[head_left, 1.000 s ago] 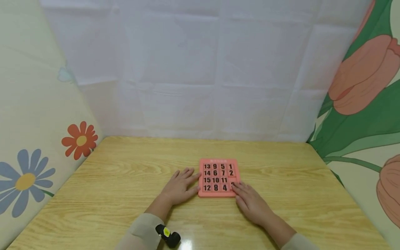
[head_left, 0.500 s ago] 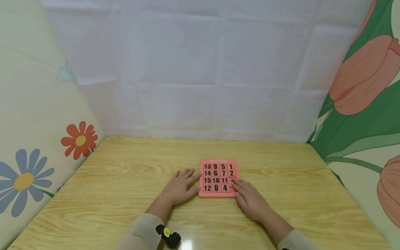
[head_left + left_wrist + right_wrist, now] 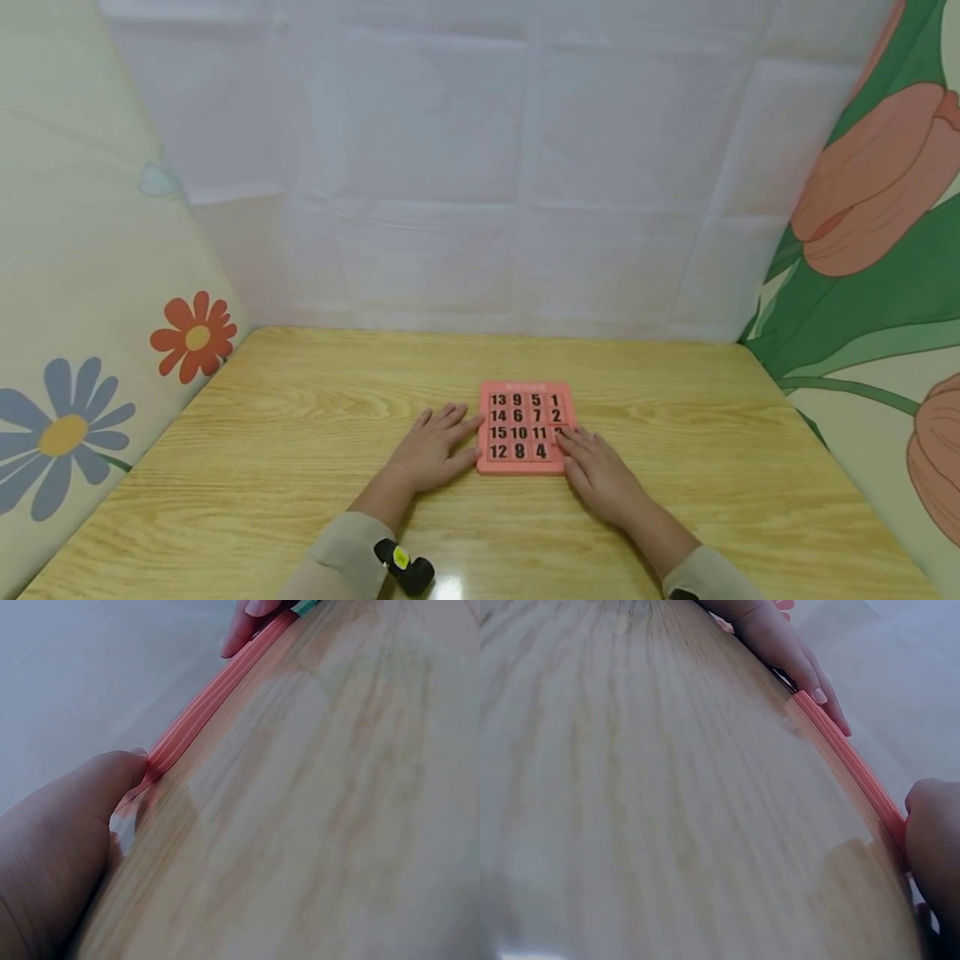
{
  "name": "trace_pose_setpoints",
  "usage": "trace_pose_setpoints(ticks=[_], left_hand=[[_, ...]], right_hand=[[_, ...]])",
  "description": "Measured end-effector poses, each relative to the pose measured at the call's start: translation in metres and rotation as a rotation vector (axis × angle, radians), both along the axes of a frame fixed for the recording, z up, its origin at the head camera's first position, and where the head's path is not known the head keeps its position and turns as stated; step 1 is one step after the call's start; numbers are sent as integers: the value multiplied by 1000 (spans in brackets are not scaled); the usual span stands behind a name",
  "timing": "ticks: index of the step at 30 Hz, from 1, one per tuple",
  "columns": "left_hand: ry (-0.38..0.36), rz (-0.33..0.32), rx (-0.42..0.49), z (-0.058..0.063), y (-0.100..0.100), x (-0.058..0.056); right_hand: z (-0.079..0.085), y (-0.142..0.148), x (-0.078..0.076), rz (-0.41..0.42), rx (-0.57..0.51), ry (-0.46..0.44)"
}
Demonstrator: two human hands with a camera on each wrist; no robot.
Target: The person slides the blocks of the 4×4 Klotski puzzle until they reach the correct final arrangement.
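A pink number slide puzzle [image 3: 525, 387] lies flat on the table, its numbered tiles in rows in a raised frame. My left hand [image 3: 431, 450] rests palm down at the puzzle's left side, fingers spread, fingertips and thumb at the edge. In the left wrist view that thumb [image 3: 124, 769] meets the puzzle's ridged side [image 3: 217, 694]. From the right, my right hand [image 3: 603, 479] reaches over the frame, fingers extended. Its fingertips cover most of a tile [image 3: 558, 431] under the 2, in the right column. The lower right corner slot is partly hidden by this hand.
The wood-grain table [image 3: 300, 375] stretches around the puzzle. A black device with a yellow label [image 3: 403, 567] is on the left sleeve. White cloth [image 3: 435, 167] hangs behind, with flower-printed cloth [image 3: 862, 333] at the sides.
My right fingertips have moved slightly away from me, sliding the covered tile up from the bottom right corner to just under the 2. My left hand stays in place.
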State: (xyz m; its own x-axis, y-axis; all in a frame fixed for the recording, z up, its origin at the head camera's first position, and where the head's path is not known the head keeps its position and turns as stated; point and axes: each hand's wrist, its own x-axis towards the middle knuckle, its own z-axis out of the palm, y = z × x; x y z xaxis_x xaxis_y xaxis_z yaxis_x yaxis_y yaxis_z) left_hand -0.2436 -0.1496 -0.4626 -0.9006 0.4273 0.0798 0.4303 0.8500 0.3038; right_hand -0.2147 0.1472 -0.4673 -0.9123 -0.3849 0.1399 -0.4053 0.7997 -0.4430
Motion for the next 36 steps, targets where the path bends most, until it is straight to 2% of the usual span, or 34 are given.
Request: trace_pose_setpoints(ticks=[17, 24, 36], left_hand=[[7, 3, 3, 0, 0, 1], [2, 5, 2, 1, 0, 2], [5, 2, 2, 1, 1, 1]], right_hand=[[-1, -1, -2, -3, 3, -3], [2, -4, 2, -6, -1, -12], [-2, -16, 15, 111, 20, 35]])
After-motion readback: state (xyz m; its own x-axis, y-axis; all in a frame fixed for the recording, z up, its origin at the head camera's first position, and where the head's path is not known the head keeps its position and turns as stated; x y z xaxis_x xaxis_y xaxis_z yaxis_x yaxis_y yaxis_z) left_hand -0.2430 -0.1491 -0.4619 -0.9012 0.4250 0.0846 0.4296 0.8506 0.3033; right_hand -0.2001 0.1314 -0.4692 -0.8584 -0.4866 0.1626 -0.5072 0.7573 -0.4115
